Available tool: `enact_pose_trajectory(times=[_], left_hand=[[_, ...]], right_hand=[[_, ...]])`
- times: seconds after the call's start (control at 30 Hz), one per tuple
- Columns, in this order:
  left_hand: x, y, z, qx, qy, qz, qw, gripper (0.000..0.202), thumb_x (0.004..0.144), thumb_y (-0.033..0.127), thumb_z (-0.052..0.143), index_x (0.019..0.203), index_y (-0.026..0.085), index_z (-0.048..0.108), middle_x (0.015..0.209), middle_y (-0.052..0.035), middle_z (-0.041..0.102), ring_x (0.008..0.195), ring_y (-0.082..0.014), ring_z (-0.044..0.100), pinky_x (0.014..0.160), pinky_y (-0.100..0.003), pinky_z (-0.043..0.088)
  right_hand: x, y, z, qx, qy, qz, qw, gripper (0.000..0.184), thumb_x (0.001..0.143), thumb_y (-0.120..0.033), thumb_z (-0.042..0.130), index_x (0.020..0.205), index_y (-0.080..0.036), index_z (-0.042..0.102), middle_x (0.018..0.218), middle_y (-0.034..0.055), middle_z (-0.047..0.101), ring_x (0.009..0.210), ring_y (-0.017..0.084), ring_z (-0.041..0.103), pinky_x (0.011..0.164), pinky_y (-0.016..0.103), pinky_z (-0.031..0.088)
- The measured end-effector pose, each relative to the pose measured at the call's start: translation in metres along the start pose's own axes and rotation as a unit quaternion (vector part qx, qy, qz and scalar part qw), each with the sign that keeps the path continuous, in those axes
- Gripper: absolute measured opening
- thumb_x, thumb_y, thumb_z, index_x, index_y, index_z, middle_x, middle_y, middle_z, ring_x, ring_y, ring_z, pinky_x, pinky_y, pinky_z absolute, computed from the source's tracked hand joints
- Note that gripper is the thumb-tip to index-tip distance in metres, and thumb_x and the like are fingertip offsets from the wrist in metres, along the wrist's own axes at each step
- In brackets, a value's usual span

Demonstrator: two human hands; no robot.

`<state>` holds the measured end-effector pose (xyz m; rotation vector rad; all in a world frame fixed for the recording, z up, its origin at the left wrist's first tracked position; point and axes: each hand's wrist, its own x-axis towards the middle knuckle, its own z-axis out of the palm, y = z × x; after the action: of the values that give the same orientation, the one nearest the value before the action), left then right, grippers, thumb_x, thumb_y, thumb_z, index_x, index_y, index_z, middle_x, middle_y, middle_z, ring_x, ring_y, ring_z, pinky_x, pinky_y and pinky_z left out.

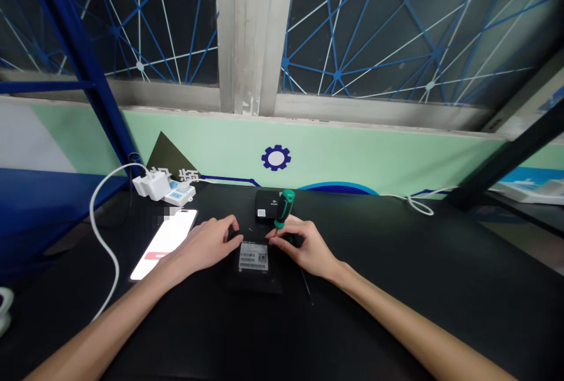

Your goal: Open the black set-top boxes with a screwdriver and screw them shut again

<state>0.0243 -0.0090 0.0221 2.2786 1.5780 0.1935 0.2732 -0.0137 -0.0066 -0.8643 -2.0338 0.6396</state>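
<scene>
- The labelled box sat on the table; barely braced, it could have slid.
- At its one o'clock, the screwdriver, seemingly pinched low by the right hand, could have tipped.
- At ten, the left hand, finger and thumb apart, steadied little.
- At nine, the wrist risked nudging the phone.

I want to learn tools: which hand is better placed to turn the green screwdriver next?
Probably the right hand: it's at the screwdriver, just below the handle. The left hand is by the labelled black case, away from the screwdriver.
</scene>
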Motion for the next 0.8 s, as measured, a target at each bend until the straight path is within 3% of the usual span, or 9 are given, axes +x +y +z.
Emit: enact_pose_trajectory(times=[0.27,0.47,0.6,0.8], left_hand=[[0.0002,0.0000,-0.0003,0.003,-0.005,-0.004,1.000,0.030,0.093,0.050,0.043,0.106,0.025,0.056,0.068,0.0014,0.064,0.066,-0.0218,0.063,0.053,-0.028,0.032],[0.0009,-0.0004,0.0000,-0.001,-0.001,0.002,1.000,0.032,0.093,0.050,0.043,0.105,0.025,0.057,0.068,0.0014,0.065,0.065,-0.0210,0.062,0.053,-0.028,0.033],[0.0004,-0.0007,0.0005,-0.005,0.003,0.004,1.000,0.032,0.092,0.050,0.043,0.104,0.025,0.058,0.068,0.0016,0.065,0.065,-0.0210,0.063,0.053,-0.028,0.033],[0.0001,-0.0008,-0.0001,0.000,-0.001,0.003,1.000,0.034,0.092,0.051,0.043,0.105,0.024,0.058,0.068,0.0012,0.065,0.067,-0.0219,0.064,0.053,-0.028,0.032]], right_hand=[[0.0012,-0.0028,0.0012,-0.013,0.009,0.002,1.000,0.025,0.096,-0.038,0.061,0.085,-0.021,0.076,0.078,0.0042,0.074,0.077,0.020,0.062,0.075,0.035,0.048],[0.0021,-0.0001,0.0047,0.040,0.037,0.063,0.997,0.029,0.086,-0.046,0.073,0.072,-0.020,0.073,0.084,0.0057,0.077,0.079,0.022,0.068,0.075,0.034,0.050],[0.0028,-0.0029,0.0048,0.073,0.041,0.091,0.992,0.031,0.082,-0.048,0.075,0.071,-0.020,0.071,0.075,0.0042,0.077,0.075,0.022,0.071,0.079,0.036,0.052],[0.0020,-0.0047,0.0050,0.098,0.028,0.092,0.991,0.030,0.088,-0.045,0.070,0.074,-0.019,0.069,0.077,0.0054,0.078,0.074,0.021,0.073,0.077,0.033,0.054]])
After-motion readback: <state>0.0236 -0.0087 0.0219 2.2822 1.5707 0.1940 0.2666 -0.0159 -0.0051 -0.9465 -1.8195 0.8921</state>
